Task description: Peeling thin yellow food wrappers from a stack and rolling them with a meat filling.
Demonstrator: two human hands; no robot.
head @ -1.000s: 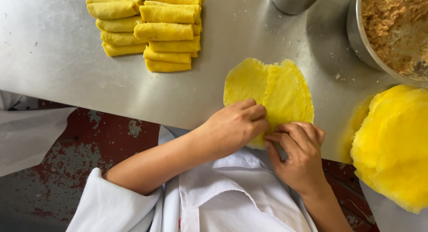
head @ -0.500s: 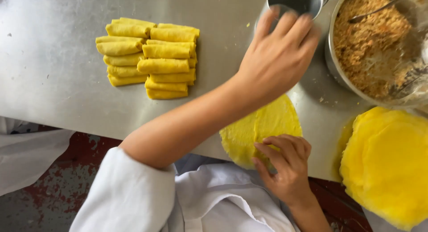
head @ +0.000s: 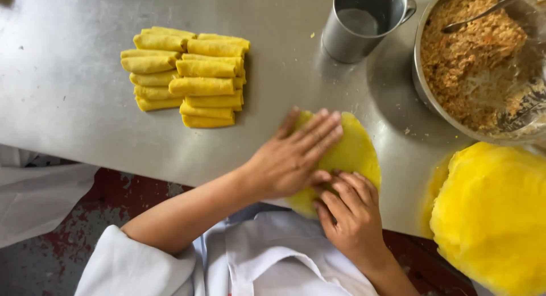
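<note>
Both hands are laid on one yellow wrapper at the tabletop edge: left hand flat, fingers spread; right hand curled on its near rim. Pressed too hard, the thin sheet could be torn.

I see a steel table filling most of the view, its brushed top dull grey with soft glare in the upper middle and a few crumbs and smears. Light falls evenly from above and throws faint shadows. The table's near edge runs slantwise from the left side down toward the lower right. Below that edge I see the floor, dark red with worn grey patches where the coating has flaked. At the far left, under the table edge, hangs a white cloth, creased and loose.
</note>
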